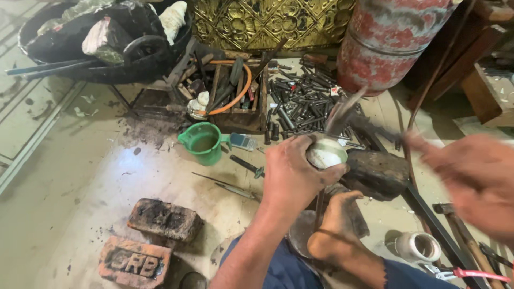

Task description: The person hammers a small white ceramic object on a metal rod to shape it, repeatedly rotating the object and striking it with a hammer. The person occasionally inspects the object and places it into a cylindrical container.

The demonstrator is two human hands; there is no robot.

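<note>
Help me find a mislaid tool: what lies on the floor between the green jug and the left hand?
In the head view, a dark screwdriver-like tool lies between the green jug and the left hand.

A pale, dusty tiled floor runs back to a gold embossed panel, beside dark wooden furniture.

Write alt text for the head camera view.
A person seated on a workshop floor grips a small pale bowl in the left hand, while the blurred right hand is beside it. Bricks, a green jug and metal rods lie around.
</note>
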